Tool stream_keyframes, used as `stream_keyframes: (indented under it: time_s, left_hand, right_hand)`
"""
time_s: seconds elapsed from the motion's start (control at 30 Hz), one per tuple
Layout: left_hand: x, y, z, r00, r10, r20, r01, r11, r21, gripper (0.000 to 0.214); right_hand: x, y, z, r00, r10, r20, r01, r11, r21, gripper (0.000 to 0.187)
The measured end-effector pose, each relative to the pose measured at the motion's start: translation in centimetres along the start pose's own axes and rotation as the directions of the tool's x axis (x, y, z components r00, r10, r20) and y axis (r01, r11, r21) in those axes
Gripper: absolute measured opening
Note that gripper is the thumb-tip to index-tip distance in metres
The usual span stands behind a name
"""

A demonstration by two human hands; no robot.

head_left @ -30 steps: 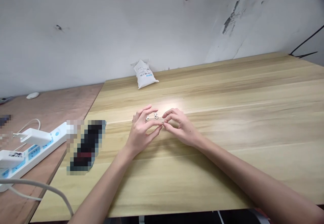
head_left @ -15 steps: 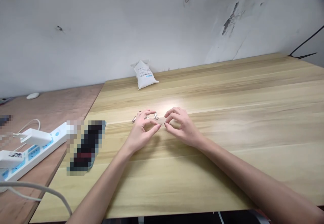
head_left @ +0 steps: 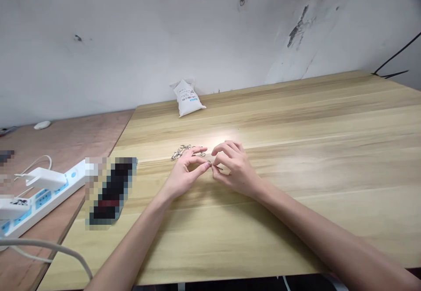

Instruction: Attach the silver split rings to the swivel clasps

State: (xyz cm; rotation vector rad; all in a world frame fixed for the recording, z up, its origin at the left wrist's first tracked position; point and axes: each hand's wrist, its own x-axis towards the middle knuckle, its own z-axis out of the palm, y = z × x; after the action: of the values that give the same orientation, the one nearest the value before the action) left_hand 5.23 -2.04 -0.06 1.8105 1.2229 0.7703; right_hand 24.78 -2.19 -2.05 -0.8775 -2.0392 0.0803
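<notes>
My left hand (head_left: pixel 184 175) and my right hand (head_left: pixel 235 168) meet fingertip to fingertip over the light wooden table (head_left: pixel 296 159). Both pinch a small metal ring (head_left: pixel 209 163) between thumb and forefinger. Just behind my left fingers a small pile of silver metal clasps (head_left: pixel 181 150) lies on the table. The other fingers of both hands are curled loosely above the wood.
A small white pouch with a printed label (head_left: pixel 187 97) leans against the wall at the back. At the left lie a blurred dark object (head_left: pixel 112 192), a white power strip with plugged chargers (head_left: pixel 36 194) and a white cable (head_left: pixel 49 249) on a brown table.
Both hands have drawn slightly toward me and lowered, which uncovers the pile of clasps behind the left fingers. The pinch on the small ring has stayed.
</notes>
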Motion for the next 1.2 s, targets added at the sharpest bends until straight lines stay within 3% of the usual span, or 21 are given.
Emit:
stream_keyframes:
  time_s: [0.3,0.53,0.7,0.87,0.93,1.0,1.1,1.2]
  left_hand:
    - [0.0,-0.4,-0.1,0.999,-0.038,-0.012,0.037,0.998,-0.052,0.014]
    - [0.1,-0.4,-0.1,0.999,-0.036,-0.030,0.035,0.999,-0.037,0.012]
    - [0.0,-0.5,0.2,0.968,0.201,-0.153,-0.160,0.956,0.244,0.010]
    - [-0.3,-0.1,0.5,0.836,0.519,-0.179,-0.339,0.745,0.575,0.010]
    - [-0.4,0.2,0.4,0.770,0.617,-0.162,-0.363,0.633,0.684,0.009]
    - [-0.3,0.4,0.5,0.699,0.704,-0.123,-0.382,0.513,0.769,0.008]
    - [-0.2,0.6,0.7,0.619,0.783,-0.052,-0.396,0.368,0.841,0.008]
    - [-0.2,0.4,0.7,0.608,0.793,-0.023,-0.393,0.327,0.859,0.010]
  right_hand:
    - [0.2,0.0,0.1,0.997,-0.074,-0.004,0.073,0.993,-0.096,0.014]
    - [0.2,0.0,0.1,0.996,-0.058,0.072,0.064,0.995,-0.082,0.014]
    - [-0.1,0.4,-0.1,0.970,0.075,0.230,-0.075,0.997,-0.010,0.012]
    - [0.1,0.4,-0.5,0.917,0.199,0.346,-0.281,0.938,0.205,0.020]
    - [0.4,0.2,-0.7,0.864,0.275,0.423,-0.433,0.833,0.343,0.026]
    - [0.7,0.1,-1.1,0.777,0.334,0.534,-0.599,0.654,0.463,0.032]
    - [1.0,0.3,-1.4,0.625,0.382,0.681,-0.780,0.289,0.555,0.034]
    - [1.3,1.0,-1.7,0.496,0.408,0.767,-0.811,-0.098,0.576,0.030]
